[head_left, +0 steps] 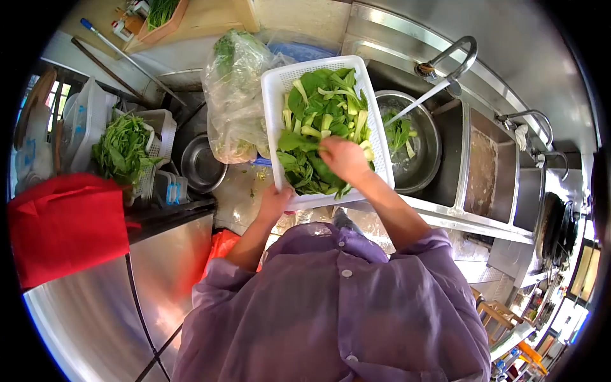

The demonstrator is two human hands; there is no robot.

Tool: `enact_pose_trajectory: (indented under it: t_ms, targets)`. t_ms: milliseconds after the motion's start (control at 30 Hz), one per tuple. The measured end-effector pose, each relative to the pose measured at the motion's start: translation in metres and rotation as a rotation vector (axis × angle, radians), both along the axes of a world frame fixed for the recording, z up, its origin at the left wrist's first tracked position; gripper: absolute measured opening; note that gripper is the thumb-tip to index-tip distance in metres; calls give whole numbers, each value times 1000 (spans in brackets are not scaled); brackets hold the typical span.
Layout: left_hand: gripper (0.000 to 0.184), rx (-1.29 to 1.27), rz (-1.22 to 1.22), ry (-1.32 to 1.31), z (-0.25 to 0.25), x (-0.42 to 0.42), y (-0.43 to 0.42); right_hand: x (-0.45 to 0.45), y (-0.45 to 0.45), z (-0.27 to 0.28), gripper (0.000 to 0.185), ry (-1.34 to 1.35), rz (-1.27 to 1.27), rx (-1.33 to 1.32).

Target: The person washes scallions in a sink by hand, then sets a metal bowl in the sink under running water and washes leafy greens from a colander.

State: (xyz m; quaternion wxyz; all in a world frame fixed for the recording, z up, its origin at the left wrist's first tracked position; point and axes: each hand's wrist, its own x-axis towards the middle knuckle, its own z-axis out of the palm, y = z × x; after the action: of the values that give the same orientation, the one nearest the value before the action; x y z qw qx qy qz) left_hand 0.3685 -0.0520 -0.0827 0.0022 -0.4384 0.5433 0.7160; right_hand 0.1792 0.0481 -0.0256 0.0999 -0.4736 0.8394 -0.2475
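Observation:
A white perforated basket (272, 95) full of leafy greens (324, 105) is in front of me, partly over the sink's edge. My left hand (277, 198) grips its near left corner, with the fingers partly hidden beneath the rim. Inside the basket, my right hand (344, 159) is closed on some of the greens near the right side. Just right of the basket, water runs from a faucet (468, 51) into a round metal basin (423, 162), where a few more leaves (398, 134) float.
A clear plastic bag of greens (232, 108) stands left of the basket. Farther left are a metal bowl (203, 163), another basket of greens (124, 149) and a red cloth (70, 229). More sink compartments (489, 169) lie to the right.

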Motion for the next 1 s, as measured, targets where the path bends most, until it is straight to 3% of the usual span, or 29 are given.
enact_pose_trajectory:
  t_ms: [33, 100, 167, 233, 300, 600, 867, 1000]
  targets:
    - [17, -13, -15, -26, 0, 1, 2, -9, 2, 3, 23, -332, -133, 58]
    - [17, -39, -8, -30, 4, 2, 3, -36, 15, 6, 22, -600, -163, -93]
    - [17, -64, -19, -16, 4, 0, 2, -54, 28, 9, 20, -1053, -228, -278]
    - [18, -37, -6, -10, 3, 0, 1, -65, 38, 16, 21, -1134, -319, -272]
    - [19, -51, -15, -44, 5, -1, 1, -71, 47, 24, 24, -1473, -235, -445]
    - [21, -46, -15, -31, -1, 1, -1, -89, 70, 41, 24, -1619, -311, -725]
    - [22, -7, -27, 18, 0, 4, -2, -100, 79, 56, 21, -1484, -336, -818]
    - [23, -32, -37, -18, -4, 4, -3, -108, 92, 74, 22, -1430, -308, -1013]
